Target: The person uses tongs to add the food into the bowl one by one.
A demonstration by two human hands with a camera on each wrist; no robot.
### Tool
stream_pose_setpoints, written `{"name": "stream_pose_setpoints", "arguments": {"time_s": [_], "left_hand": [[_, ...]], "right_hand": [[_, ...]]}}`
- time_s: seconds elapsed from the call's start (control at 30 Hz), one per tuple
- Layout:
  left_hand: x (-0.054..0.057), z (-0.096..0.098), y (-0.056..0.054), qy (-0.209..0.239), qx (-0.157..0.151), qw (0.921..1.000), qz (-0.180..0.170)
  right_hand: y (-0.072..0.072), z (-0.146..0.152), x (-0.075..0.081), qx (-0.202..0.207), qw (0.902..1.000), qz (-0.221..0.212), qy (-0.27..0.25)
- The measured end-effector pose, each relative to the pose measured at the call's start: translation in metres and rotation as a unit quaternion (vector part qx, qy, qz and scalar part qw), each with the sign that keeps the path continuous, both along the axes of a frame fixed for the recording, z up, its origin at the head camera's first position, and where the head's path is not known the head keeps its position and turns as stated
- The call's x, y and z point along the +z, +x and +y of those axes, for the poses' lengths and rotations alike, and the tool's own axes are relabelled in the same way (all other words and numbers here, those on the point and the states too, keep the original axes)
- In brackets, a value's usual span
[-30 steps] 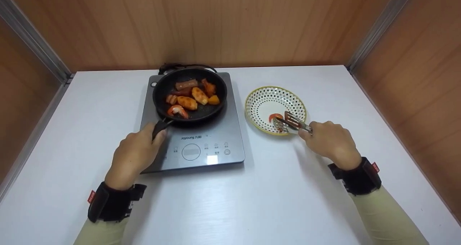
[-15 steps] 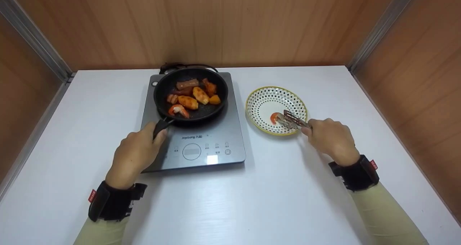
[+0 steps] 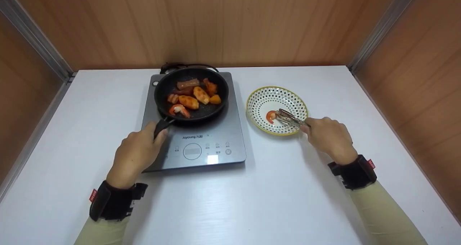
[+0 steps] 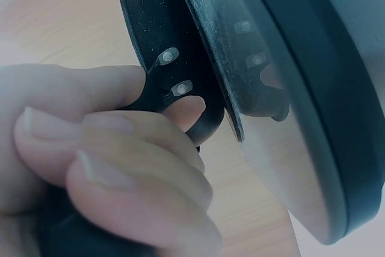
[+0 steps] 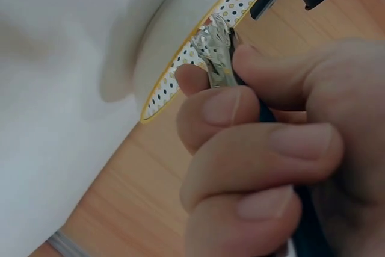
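Note:
On the left in the head view, my left hand [image 3: 138, 155] grips the handle [image 3: 162, 128] of a black frying pan [image 3: 192, 119]. The pan holds a shrimp [image 3: 179, 110], browned oval pieces [image 3: 188, 102] and several reddish meat strips [image 3: 188, 84]. Fingers curl round the same handle in the left wrist view. My right hand [image 3: 329, 138] holds metal tongs [image 3: 291, 119] at the near right rim of a dotted plate [image 3: 264, 96] with a yellow edge. The tongs' tips are close together at another shrimp [image 3: 271, 116]; whether they pinch it I cannot tell.
Beneath the pan is a grey induction cooker [image 3: 194, 158] with touch controls and a round dial. Its black cable [image 3: 189, 65] lies behind it by the wooden back panel [image 3: 252, 25]. Wooden side panels [image 3: 414, 57] flank the white table [image 3: 223, 201].
The tongs' arms have come together over the plate, and their tips have shifted slightly left. The shrimp on the plate has turned and moved a little left. My left hand keeps its grip.

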State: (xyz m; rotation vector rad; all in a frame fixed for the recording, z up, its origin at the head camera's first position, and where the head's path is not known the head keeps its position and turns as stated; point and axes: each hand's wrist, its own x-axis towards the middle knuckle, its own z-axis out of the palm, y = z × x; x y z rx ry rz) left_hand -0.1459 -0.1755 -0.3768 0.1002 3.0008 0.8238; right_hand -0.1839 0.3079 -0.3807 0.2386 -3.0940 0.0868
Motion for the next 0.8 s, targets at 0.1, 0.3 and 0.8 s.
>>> {"name": "stream_pose_setpoints", "arguments": {"time_s": [0.1,0.3,0.8], "left_hand": [[0.001,0.000,0.000,-0.002,0.001,1.0000,-0.003],[0.001,0.001,0.000,0.000,0.003,1.0000,-0.002],[0.001,0.001,0.000,0.007,0.002,1.0000,-0.004]], "right_hand": [[-0.003,0.002,-0.004,0.008,0.9999,0.012,-0.003],[-0.005,0.004,-0.009,0.019,0.9990,0.041,-0.002],[-0.010,0.010,0.000,0.039,0.9978,0.052,-0.012]]}}
